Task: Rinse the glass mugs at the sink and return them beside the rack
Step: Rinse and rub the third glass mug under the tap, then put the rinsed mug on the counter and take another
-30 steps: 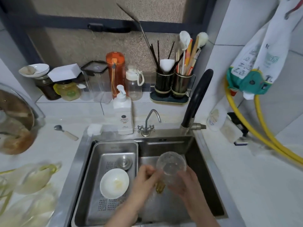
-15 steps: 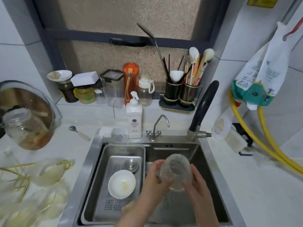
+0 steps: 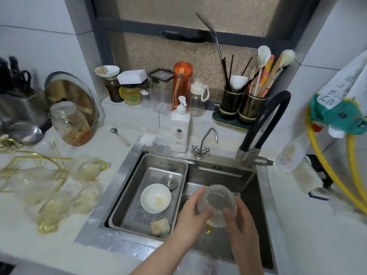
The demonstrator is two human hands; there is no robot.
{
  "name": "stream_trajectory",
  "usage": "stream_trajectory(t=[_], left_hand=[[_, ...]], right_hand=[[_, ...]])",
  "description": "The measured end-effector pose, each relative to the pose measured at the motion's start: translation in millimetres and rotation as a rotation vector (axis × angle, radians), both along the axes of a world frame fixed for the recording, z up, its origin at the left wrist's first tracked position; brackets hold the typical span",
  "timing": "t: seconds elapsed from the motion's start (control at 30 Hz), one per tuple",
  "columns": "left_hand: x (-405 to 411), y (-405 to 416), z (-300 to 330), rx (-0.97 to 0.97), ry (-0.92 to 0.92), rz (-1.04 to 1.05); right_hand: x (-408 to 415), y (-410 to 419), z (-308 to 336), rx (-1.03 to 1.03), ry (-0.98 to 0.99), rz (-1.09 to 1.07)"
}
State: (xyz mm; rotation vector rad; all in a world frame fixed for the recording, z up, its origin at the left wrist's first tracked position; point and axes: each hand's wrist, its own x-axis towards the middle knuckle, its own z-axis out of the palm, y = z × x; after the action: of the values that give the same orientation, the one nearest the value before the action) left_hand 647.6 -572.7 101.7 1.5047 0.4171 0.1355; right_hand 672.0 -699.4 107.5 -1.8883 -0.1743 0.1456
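A: What's nearest?

B: Two hands over the right basin of the sink (image 3: 127,171). The left hand (image 3: 191,213) grips a glass mug (image 3: 217,203) from its left side, and the right hand (image 3: 239,219) curls round its right side. The mug is tilted, mouth facing up toward the camera, held above the basin floor. A yellowish bit shows under it; I cannot tell what it is.

A: And beside them?

B: In the left part of the sink sits a steel drain tray (image 3: 178,165) holding a white bowl (image 3: 155,198), a sponge (image 3: 160,226) and a metal plug.

A: On the desk?

B: Left of the sink, blurred glass mugs with gold handles (image 3: 87,169) lie near a gold wire rack (image 3: 29,155). Farther back, a spoon (image 3: 120,133) and a large glass jar (image 3: 70,123) leaning against a pan.

A: Behind the sink?

B: A white pump bottle (image 3: 179,128), a small chrome tap (image 3: 205,143), and a black hose faucet (image 3: 262,124) arching over the right corner. On the ledge beyond, jars, an orange bottle (image 3: 182,80) and two dark holders with utensils (image 3: 243,108). A yellow hose (image 3: 317,155) runs down the right wall.
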Motion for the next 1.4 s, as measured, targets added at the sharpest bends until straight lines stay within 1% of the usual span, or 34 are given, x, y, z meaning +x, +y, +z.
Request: stream_trajectory(t=[0.17, 0.33, 0.43, 0.53, 0.7, 0.77, 0.87, 1.0, 1.13, 1.23, 1.4], left_hand=[[-3, 0, 2, 0.017, 0.029, 0.057], [-3, 9, 8, 0.012, -0.007, 0.141], [-4, 17, 12, -0.016, -0.037, 0.152], [-7, 32, 12, -0.025, -0.019, 0.170], [-25, 57, 8, -0.038, 0.025, 0.122], [-43, 72, 13, -0.058, 0.005, 0.097], [-71, 109, 24, -0.052, -0.029, 0.096], [-122, 171, 38, 0.054, -0.110, 0.182], [-182, 241, 39, 0.084, -0.079, 0.325], [-225, 292, 41, 0.092, -0.052, 0.419], [-286, 356, 35, 0.124, -0.014, 0.545]], right_hand=[[7, 6, 3, -0.007, -0.048, 0.047], [10, 21, 1, -0.025, -0.053, 0.048], [8, 31, 8, -0.017, -0.082, 0.038], [4, 46, 10, -0.037, -0.094, 0.035], [-17, 67, 13, -0.046, -0.073, 0.023], [-35, 81, 16, -0.017, -0.074, -0.002], [-64, 116, 25, 0.091, -0.048, -0.040], [-106, 178, 34, 0.208, -0.017, 0.059], [-152, 252, 33, 0.218, 0.010, 0.179], [-186, 307, 30, 0.234, 0.069, 0.239], [-231, 377, 22, 0.236, 0.134, 0.366]])
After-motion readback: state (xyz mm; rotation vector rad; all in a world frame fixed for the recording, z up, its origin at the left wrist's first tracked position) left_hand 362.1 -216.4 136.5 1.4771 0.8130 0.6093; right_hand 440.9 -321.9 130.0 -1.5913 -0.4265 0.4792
